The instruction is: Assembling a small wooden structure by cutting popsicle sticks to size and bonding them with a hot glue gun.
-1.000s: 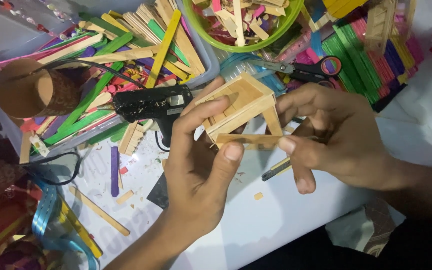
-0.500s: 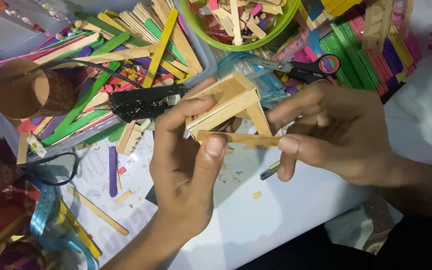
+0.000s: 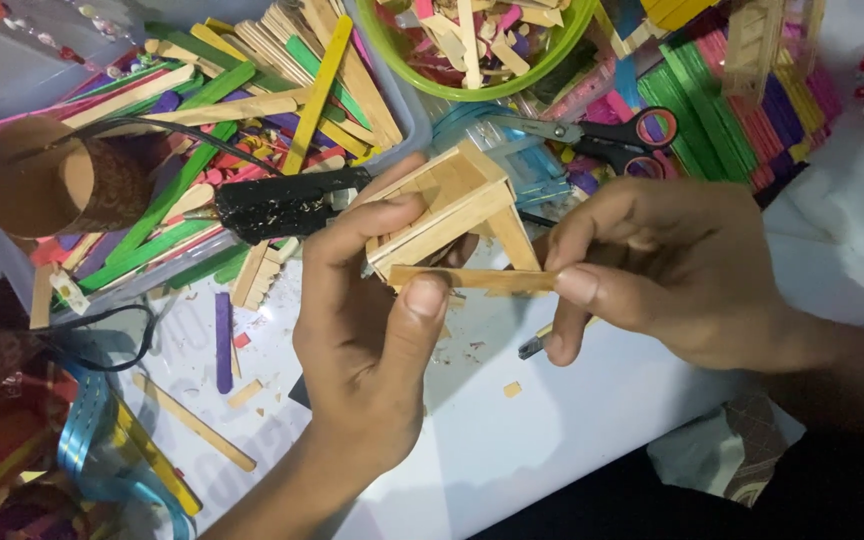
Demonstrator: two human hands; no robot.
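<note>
My left hand (image 3: 372, 330) grips a small frame built of plain wooden craft sticks (image 3: 447, 205), fingers over its top and thumb pressing the left end of a loose wooden stick (image 3: 477, 280) laid across its lower side. My right hand (image 3: 662, 265) pinches the right end of that same stick between thumb and fingers. The frame is held tilted above a white work surface (image 3: 572, 410). A small metal tool tip (image 3: 532, 347) pokes out under my right hand.
A black glue gun (image 3: 282, 205) lies just left of the frame, over a clear tray of coloured sticks (image 3: 242, 110). Behind are a green bowl (image 3: 562, 40) of stick pieces, scissors (image 3: 602, 135), stacked coloured sticks (image 3: 732, 110), a brown cardboard tube (image 3: 52, 180), and blue ribbon (image 3: 92, 430).
The frame has shifted slightly left and turned in my left hand. The loose stick now lies level across its lower side, pinched at both ends.
</note>
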